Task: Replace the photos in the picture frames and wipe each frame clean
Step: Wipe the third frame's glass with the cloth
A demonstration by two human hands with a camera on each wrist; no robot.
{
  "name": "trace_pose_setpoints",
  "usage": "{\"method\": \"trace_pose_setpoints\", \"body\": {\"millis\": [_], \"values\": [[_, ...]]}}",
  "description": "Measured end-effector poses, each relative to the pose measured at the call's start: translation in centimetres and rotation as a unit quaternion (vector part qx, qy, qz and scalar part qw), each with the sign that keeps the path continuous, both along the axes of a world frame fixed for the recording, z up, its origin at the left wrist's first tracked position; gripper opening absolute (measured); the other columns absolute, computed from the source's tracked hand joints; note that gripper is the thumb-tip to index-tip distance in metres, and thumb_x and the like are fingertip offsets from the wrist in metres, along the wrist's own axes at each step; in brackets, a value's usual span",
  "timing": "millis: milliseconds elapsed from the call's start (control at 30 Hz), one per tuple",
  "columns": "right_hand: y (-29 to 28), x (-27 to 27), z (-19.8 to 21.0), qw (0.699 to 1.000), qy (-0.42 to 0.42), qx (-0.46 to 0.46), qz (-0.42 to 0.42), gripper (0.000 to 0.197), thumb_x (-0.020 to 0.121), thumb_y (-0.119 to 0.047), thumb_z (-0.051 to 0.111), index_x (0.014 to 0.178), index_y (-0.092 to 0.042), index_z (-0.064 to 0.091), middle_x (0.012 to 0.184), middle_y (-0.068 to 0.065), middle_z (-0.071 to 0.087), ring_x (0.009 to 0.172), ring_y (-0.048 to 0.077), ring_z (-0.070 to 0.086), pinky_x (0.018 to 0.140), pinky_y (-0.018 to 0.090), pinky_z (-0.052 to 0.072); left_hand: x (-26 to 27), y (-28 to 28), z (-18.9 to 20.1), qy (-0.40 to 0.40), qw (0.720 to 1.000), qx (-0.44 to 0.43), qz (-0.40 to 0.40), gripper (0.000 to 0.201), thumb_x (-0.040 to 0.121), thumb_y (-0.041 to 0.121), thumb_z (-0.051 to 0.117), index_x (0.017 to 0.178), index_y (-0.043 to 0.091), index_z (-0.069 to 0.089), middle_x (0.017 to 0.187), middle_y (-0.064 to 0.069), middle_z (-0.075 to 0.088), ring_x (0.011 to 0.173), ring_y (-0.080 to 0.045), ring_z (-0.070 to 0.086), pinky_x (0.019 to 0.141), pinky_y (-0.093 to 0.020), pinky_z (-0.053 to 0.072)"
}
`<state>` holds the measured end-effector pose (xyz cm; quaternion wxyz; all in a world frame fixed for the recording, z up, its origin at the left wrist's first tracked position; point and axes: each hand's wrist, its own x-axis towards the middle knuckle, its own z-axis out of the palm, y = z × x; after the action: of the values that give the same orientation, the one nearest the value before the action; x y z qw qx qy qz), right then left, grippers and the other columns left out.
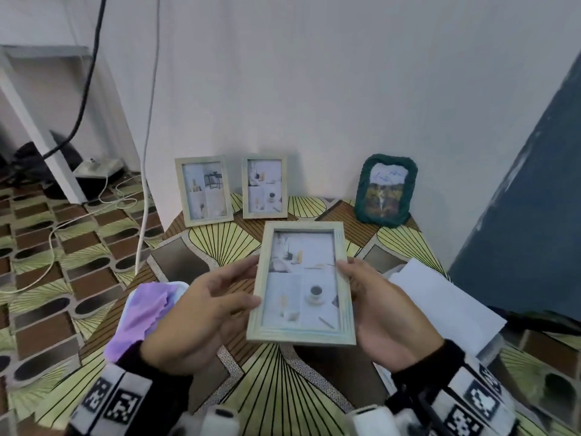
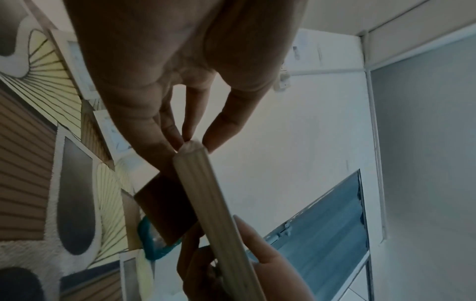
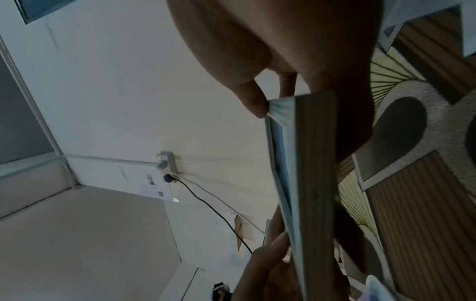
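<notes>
I hold a pale wooden picture frame (image 1: pixel 301 281) face up above the patterned table (image 1: pixel 276 382), with a photo of a cup and room scenes under its glass. My left hand (image 1: pixel 251 284) pinches its left edge between thumb and fingers, as the left wrist view shows at the frame (image 2: pixel 219 213) corner. On the opposite edge my right hand (image 1: pixel 349 278) grips with the thumb on the front and the fingers behind; the right wrist view has the frame (image 3: pixel 314 173) edge-on. A purple cloth (image 1: pixel 144 313) lies to the left.
Two more pale frames (image 1: pixel 203 190) (image 1: pixel 265 187) and a green frame (image 1: pixel 386 190) stand against the back wall. White paper sheets (image 1: pixel 440 297) lie at the right. Cables (image 1: pixel 143 184) hang and trail over the floor at the left. A dark blue panel (image 1: pixel 534 184) rises on the right.
</notes>
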<state>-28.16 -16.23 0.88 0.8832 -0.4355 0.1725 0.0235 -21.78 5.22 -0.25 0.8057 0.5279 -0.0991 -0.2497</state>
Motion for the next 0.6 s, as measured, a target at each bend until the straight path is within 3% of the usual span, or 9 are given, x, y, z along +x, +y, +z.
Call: {"method": "trace_pose_setpoints", "body": {"millis": [67, 167, 267, 400, 467, 533, 600], "values": [[-0.4, 0.2, 0.8, 1.0, -0.004, 0.007, 0.019, 0.013, 0.098, -0.019, 0.056, 0.11, -0.018, 0.052, 0.123, 0.023, 0.065, 0.116, 0.044, 0.061, 0.086, 0.067, 0.051, 0.4, -0.2, 0.6, 0.017, 1.0, -0.01, -0.018, 0.056, 0.074, -0.018, 0.054, 0.125, 0.004, 0.061, 0.128, -0.018, 0.062, 0.111, -0.033, 0.065, 0.078, -0.043, 0.06], [-1.1, 0.5, 1.5, 0.999, -0.021, 0.006, 0.031, 0.012, 0.099, -0.015, 0.053, 0.111, -0.018, 0.053, 0.108, 0.02, 0.069, 0.091, 0.035, 0.068, 0.073, 0.056, 0.059, 1.0, -0.3, 1.2, 0.015, 0.999, -0.01, -0.027, 0.057, 0.075, -0.02, 0.053, 0.126, 0.004, 0.06, 0.13, -0.019, 0.059, 0.112, -0.038, 0.063, 0.075, -0.047, 0.06], [-1.3, 0.9, 1.6, 0.999, -0.028, -0.01, 0.022, 0.013, 0.101, -0.013, 0.049, 0.113, -0.016, 0.052, 0.106, 0.02, 0.072, 0.077, 0.031, 0.07, 0.066, 0.053, 0.06, 1.4, -0.6, 1.6, -0.007, 0.999, 0.008, -0.032, 0.056, 0.08, -0.024, 0.05, 0.124, 0.008, 0.062, 0.129, -0.015, 0.061, 0.112, -0.034, 0.065, 0.07, -0.04, 0.061], [-1.5, 1.9, 1.7, 0.999, -0.015, -0.041, -0.005, 0.014, 0.102, -0.011, 0.048, 0.115, -0.014, 0.052, 0.114, 0.024, 0.069, 0.078, 0.032, 0.068, 0.062, 0.05, 0.059, 1.8, -1.6, 1.9, -0.047, 0.998, 0.039, -0.018, 0.056, 0.084, -0.024, 0.048, 0.125, 0.012, 0.061, 0.126, -0.013, 0.061, 0.101, -0.03, 0.07, 0.069, -0.036, 0.061], [-2.0, 2.6, 1.9, 0.998, -0.011, -0.067, -0.018, 0.015, 0.102, -0.01, 0.048, 0.116, -0.013, 0.052, 0.104, 0.02, 0.07, 0.076, 0.031, 0.066, 0.062, 0.051, 0.06, 2.3, -2.1, 2.2, -0.066, 0.996, 0.047, -0.022, 0.057, 0.085, -0.024, 0.048, 0.127, 0.012, 0.06, 0.123, -0.011, 0.061, 0.095, -0.032, 0.071, 0.068, -0.034, 0.061], [-2.6, 3.6, 2.4, 0.996, -0.013, -0.085, -0.028, 0.019, 0.102, -0.008, 0.046, 0.12, -0.01, 0.052, 0.102, 0.015, 0.069, 0.077, 0.03, 0.065, 0.06, 0.05, 0.059, 3.2, -2.5, 2.7, -0.092, 0.993, 0.064, -0.028, 0.058, 0.085, -0.022, 0.05, 0.13, 0.014, 0.058, 0.122, -0.009, 0.062, 0.094, -0.034, 0.071, 0.072, -0.037, 0.061], [-3.5, 4.7, 3.3, 0.995, -0.02, -0.095, -0.035, 0.022, 0.101, -0.007, 0.046, 0.122, -0.01, 0.052, 0.114, 0.018, 0.067, 0.084, 0.032, 0.065, 0.06, 0.049, 0.059, 4.4, -2.9, 3.5, -0.115, 0.99, 0.076, -0.039, 0.059, 0.085, -0.02, 0.053, 0.13, 0.018, 0.058, 0.126, -0.009, 0.06, 0.096, -0.037, 0.071, 0.078, -0.044, 0.06]]}}
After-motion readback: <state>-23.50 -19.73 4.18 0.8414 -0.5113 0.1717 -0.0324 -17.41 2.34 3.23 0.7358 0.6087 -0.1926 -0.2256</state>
